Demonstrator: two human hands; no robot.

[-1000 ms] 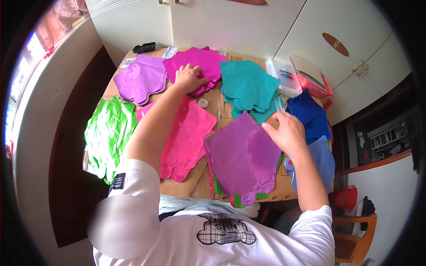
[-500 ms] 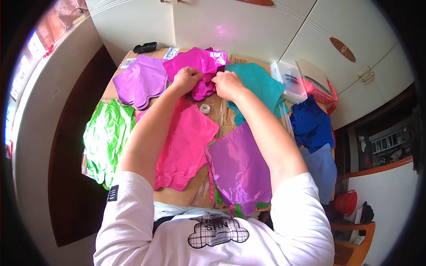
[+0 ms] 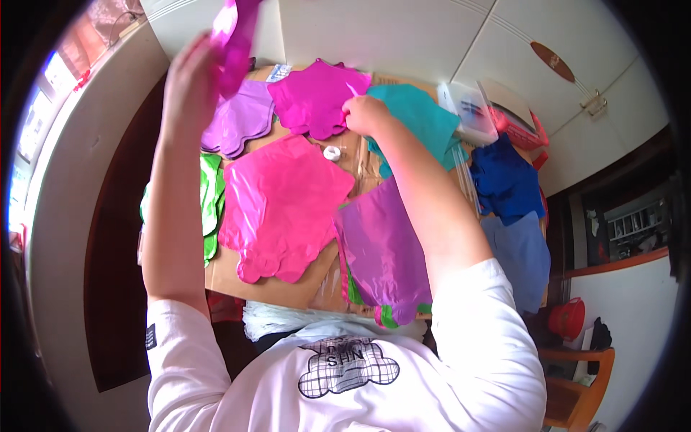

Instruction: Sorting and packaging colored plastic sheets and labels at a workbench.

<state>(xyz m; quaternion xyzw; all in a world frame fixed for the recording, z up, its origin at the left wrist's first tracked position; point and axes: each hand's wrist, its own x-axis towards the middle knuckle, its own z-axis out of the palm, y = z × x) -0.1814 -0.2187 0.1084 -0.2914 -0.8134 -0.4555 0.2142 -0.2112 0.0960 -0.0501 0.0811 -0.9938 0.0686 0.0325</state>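
Observation:
My left hand (image 3: 191, 83) is lifted at the upper left, its fingers closed on a shiny magenta foil sheet (image 3: 236, 50) that hangs blurred beside it. Below lies a stack of magenta foil sheets (image 3: 317, 97) with wavy edges. At that stack's right edge is my right hand (image 3: 367, 115), fingers pinched together; a thin pale sliver shows by the fingertips, too small to name. Under this hand and forearm spread teal sheets (image 3: 414, 119). A small white roll (image 3: 332, 153) sits on the cardboard between the magenta stack and the hot pink sheets (image 3: 288, 209).
Around the cardboard-covered table (image 3: 281, 291) lie lilac sheets (image 3: 245, 119), bright green sheets (image 3: 212, 194), purple sheets (image 3: 381, 245), dark blue sheets (image 3: 507, 180) and pale blue sheets (image 3: 518, 252). A clear plastic box (image 3: 468, 115) and a red basket (image 3: 529, 129) stand at the back right, before white cabinets (image 3: 381, 36).
My left hand has swung up and left from the magenta stack, carrying a crumpled magenta sheet off it. My right hand has stayed near the stack's edge. The view has shifted slightly.

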